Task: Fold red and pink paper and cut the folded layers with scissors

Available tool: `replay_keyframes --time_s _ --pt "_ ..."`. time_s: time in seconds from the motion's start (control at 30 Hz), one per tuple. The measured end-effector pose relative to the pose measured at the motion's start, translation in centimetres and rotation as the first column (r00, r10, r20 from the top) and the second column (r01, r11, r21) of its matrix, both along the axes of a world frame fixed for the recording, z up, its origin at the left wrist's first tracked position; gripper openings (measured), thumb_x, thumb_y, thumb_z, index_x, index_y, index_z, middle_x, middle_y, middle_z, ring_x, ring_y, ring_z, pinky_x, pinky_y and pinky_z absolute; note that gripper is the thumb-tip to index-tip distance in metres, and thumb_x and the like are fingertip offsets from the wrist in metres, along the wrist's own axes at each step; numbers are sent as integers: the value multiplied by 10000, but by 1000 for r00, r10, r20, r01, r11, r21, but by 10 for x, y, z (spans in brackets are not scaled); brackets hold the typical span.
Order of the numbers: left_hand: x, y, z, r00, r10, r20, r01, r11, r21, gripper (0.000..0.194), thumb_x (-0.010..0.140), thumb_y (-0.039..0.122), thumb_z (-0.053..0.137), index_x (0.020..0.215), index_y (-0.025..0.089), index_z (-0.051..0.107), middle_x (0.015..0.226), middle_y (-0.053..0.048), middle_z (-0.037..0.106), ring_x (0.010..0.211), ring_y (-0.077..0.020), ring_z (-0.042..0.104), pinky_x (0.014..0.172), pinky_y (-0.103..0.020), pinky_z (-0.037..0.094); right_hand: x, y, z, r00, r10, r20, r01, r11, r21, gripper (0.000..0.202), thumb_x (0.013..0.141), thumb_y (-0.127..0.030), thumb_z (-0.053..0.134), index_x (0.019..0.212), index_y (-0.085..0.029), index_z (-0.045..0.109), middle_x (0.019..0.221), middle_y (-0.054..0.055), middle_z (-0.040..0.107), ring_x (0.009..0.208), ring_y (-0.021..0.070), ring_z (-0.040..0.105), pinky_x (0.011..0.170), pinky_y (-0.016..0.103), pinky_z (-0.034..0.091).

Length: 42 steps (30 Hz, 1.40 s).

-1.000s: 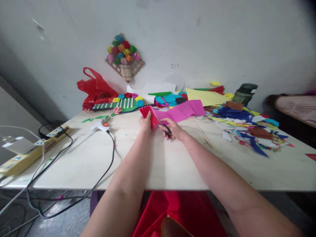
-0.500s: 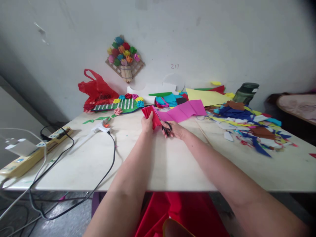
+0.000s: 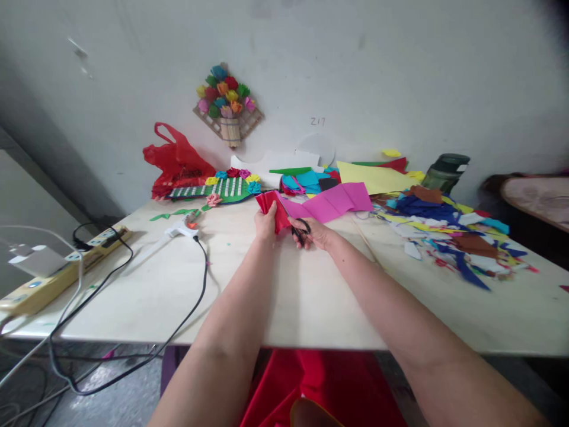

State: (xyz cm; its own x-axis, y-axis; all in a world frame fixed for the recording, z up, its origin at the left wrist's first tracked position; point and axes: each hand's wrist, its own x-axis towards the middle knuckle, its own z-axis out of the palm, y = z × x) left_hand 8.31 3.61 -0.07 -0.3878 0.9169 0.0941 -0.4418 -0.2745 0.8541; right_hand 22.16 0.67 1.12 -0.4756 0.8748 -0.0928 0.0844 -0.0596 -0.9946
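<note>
My left hand (image 3: pixel 265 222) is closed on a folded piece of red paper (image 3: pixel 281 218), holding it above the table. My right hand (image 3: pixel 313 233) grips black-handled scissors (image 3: pixel 302 230) by the loops. The scissor blades lie along the right edge of the red paper; whether they are parted I cannot tell. A long strip of pink paper (image 3: pixel 333 203) with fold creases stretches to the right, just behind the scissors. Beyond my left hand lies a green panel with white strips and paper roses (image 3: pixel 231 188).
A white glue gun (image 3: pixel 182 228) with a black cord lies left of my arms, near a yellowish power strip (image 3: pixel 57 276). Coloured paper scraps (image 3: pixel 471 237) cover the right side. A red plastic bag (image 3: pixel 178 157) and a dark green bottle (image 3: pixel 446 172) stand at the back.
The view has shifted slightly. My hands, the red paper and the scissors keep nearly the same positions, with the blades still at the paper's right edge.
</note>
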Motion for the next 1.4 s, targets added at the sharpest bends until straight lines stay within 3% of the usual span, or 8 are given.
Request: replay_keyframes --time_s 0.33,0.63,0.97,1.4 --pt "0 3 -2 1000 -5 13 5 1000 15 355 610 366 735 826 113 609 682 -49 634 572 -153 596 590 -286 470 2 -1 -2 1000 3 -30 -2 1000 9 439 736 -582 605 771 -149 538 558 8 607 387 107 559 247 165 314" --pt "4 -5 5 1000 10 14 -10 1000 -29 323 615 359 732 776 116 594 651 -39 625 548 -134 580 565 -260 456 -1 -5 1 999 -29 -44 29 1000 6 412 772 -554 581 728 -148 526 527 -8 575 363 91 538 233 159 275" --pt "4 -2 1 1000 20 19 -20 1000 -23 346 609 387 732 777 113 606 641 -34 621 556 -139 584 560 -260 453 -4 -5 -3 997 -53 -52 56 997 49 461 696 -607 628 704 -157 523 511 -33 549 345 71 507 221 154 250" --pt "5 -1 0 999 26 20 -26 999 -28 325 634 365 717 799 104 616 665 -53 633 574 -152 595 577 -279 468 -6 -5 -5 994 -98 -49 100 994 45 451 688 -594 647 711 -158 532 486 -43 534 328 57 487 224 144 216"
